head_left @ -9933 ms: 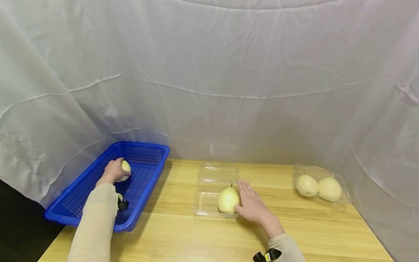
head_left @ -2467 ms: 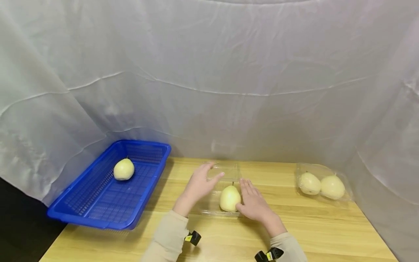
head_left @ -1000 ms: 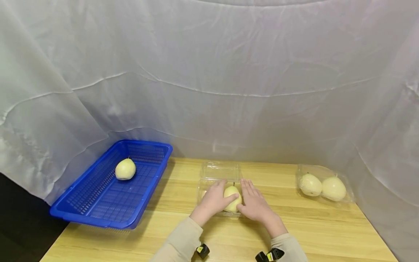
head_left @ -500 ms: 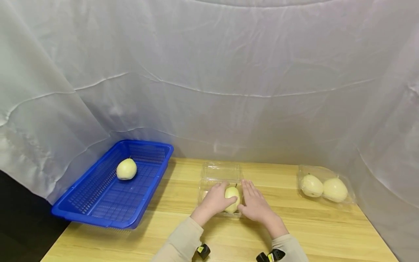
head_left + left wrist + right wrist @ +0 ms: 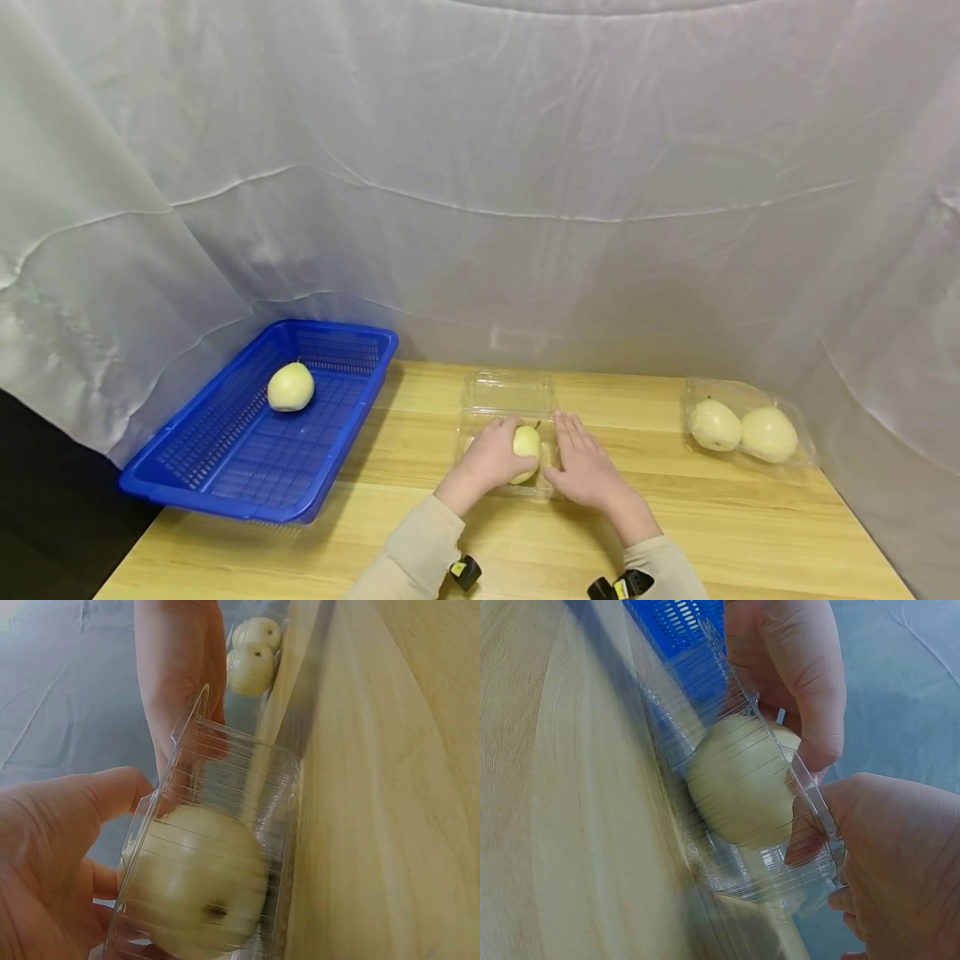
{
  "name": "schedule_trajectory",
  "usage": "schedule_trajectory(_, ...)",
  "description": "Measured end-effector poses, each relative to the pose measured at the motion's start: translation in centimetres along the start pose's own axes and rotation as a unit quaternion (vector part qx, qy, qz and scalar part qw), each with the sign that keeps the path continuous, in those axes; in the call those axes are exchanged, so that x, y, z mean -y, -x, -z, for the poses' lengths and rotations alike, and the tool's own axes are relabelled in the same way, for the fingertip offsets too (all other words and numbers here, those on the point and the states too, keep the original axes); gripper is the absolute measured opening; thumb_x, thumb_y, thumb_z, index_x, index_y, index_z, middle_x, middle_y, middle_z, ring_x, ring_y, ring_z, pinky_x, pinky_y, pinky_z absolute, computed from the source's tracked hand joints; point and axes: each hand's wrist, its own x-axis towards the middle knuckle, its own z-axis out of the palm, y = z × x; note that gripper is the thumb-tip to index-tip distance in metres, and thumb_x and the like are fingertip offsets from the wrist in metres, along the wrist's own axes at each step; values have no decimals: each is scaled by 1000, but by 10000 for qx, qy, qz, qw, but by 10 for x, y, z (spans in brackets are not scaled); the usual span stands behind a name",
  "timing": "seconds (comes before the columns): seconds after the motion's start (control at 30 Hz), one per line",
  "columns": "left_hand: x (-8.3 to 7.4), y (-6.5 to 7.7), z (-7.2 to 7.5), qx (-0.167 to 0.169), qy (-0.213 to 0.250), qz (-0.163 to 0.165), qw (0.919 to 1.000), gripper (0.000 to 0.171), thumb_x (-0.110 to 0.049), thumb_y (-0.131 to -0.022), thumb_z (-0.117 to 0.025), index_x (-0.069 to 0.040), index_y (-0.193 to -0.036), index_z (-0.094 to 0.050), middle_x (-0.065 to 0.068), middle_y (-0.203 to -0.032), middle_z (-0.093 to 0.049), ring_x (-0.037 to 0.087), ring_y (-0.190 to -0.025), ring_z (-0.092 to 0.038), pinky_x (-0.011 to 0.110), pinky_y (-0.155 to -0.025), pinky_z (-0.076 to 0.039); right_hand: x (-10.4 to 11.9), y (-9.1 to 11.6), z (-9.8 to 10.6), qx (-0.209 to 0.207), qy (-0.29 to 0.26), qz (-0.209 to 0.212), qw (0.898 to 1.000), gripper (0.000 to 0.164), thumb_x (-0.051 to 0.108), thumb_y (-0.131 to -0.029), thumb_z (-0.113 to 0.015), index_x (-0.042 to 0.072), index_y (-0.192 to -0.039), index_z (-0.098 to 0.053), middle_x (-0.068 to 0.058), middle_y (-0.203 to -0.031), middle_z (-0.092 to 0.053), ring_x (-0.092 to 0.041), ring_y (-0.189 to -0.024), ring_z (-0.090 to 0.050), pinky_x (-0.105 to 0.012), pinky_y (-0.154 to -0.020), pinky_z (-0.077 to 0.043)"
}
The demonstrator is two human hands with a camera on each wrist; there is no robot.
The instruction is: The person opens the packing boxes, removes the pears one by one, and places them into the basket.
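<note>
A yellow-green pear [image 5: 527, 452] with a dark stem sits in the base of a clear plastic clamshell box [image 5: 506, 392], whose lid lies folded back. My left hand [image 5: 489, 457] grips this pear from the left, thumb across its near side. At the box's right side is my right hand [image 5: 588, 472], its fingers stretched along the outside. The right wrist view shows the right thumb [image 5: 806, 832] over the rim on the inner side, pinching the wall. Through the clear wall, the left wrist view shows the pear's underside [image 5: 202, 877].
A blue plastic basket [image 5: 330, 467] stands at the left with one pear [image 5: 291, 387] in it. Toward the right rear lies another clear box [image 5: 738, 392] holding two pears [image 5: 742, 431]. A grey-white curtain [image 5: 480, 208] hangs behind the wooden table [image 5: 390, 550].
The left hand let go of a pear in the basket and came over to the box, where it took hold of the pear there. That pear has shifted slightly left, away from the right wall.
</note>
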Motion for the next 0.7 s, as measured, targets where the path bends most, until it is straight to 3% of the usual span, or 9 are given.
schedule_trajectory(0.3,0,2,1,28,-247,19,9997,71,-25,-69,-78,-4,-132,-52,8,-104,-58,15,-75,-51,25,-58,-45,-1,-2,-2,-12,21,-21,10000,88,32,-89,-58,-4,-154,-10,-22,-162,-13,-42,-150,-10,-61,-119,-16)
schedule_trajectory(0.7,-1,4,3,184,-493,174,9985,81,-20,-66,-84,-4,-136,-48,14,-124,-56,22,-90,-55,32,-69,-52,1,0,1,41,-16,-37,10000,87,30,-90,-58,-5,-154,-10,-22,-162,-12,-42,-150,-10,-60,-119,-16)
